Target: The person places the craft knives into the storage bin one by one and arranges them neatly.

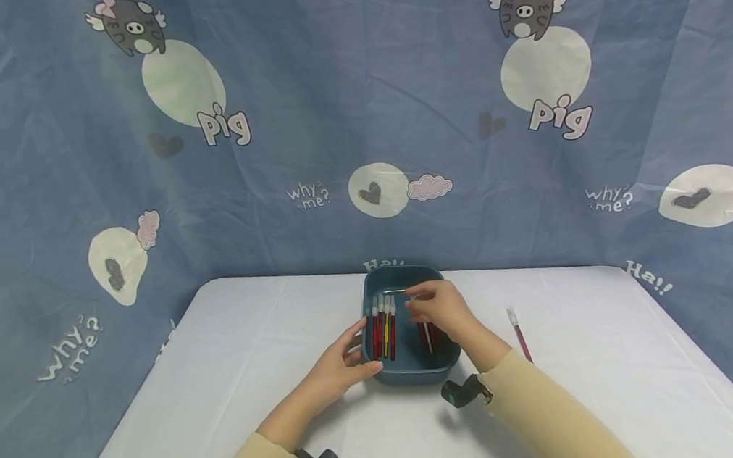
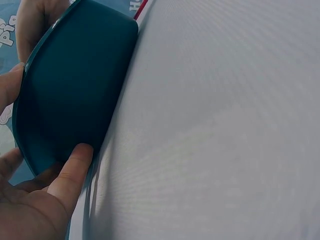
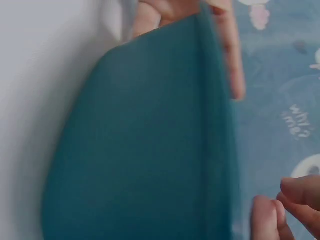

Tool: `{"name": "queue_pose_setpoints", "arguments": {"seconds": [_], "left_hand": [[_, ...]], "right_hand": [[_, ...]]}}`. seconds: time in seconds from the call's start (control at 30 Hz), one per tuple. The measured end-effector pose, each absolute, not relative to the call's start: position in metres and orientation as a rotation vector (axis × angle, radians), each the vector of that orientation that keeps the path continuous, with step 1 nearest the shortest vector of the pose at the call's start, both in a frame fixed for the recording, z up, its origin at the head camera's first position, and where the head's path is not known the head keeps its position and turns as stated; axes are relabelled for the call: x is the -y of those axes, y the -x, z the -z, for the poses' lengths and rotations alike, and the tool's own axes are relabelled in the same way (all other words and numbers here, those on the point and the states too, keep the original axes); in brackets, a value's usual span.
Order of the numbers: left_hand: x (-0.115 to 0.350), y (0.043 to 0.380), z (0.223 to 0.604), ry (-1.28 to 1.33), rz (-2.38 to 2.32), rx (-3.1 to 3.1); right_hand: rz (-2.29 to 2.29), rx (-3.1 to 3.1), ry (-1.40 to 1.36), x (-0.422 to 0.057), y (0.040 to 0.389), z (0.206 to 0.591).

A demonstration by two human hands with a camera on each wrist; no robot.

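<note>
A dark teal plastic box (image 1: 412, 377) stands on the table with several slim capped pens inside. One group of pens (image 1: 385, 329), red ones and a yellow one, lies along its left side. Another group (image 1: 427, 336) lies at the right, partly under my right hand (image 1: 442, 308). That hand hovers over the box with bent fingers; whether a pen is between its fingertips is hidden. My left hand (image 1: 333, 370) rests against the box's left side, fingers spread. In the left wrist view, its thumb (image 2: 75, 167) presses the outer wall and another fingertip touches the rim.
A single red pen (image 1: 521, 339) with a clear cap lies on the white tablecloth (image 1: 613, 353), right of the box and partly behind the right sleeve. A blue patterned curtain (image 1: 369, 112) hangs behind the table. Both wrists carry small black cameras.
</note>
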State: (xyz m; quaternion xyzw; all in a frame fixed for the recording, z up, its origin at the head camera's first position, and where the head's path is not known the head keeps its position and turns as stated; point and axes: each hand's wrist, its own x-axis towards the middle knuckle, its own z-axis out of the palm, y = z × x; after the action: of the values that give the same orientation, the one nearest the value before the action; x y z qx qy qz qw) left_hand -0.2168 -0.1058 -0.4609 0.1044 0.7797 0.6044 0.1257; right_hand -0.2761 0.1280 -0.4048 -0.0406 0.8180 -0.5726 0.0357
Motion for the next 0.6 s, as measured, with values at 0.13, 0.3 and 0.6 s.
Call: {"name": "queue_pose_setpoints", "arguments": {"seconds": [0.13,0.3,0.6], "left_hand": [[0.106,0.217,0.462,-0.296,-1.763,-2.273],[0.107,0.218,0.463,-0.306,-1.768,-2.273],[0.105,0.217,0.461,-0.288,-1.738,-2.299]], "right_hand": [[1.684,-2.554,0.165,-0.141,0.270,0.395],[1.596,-2.621,0.196,-0.160,0.264,0.386],[1.464,-2.754,0.157,-0.193,0.253,0.378]]}}
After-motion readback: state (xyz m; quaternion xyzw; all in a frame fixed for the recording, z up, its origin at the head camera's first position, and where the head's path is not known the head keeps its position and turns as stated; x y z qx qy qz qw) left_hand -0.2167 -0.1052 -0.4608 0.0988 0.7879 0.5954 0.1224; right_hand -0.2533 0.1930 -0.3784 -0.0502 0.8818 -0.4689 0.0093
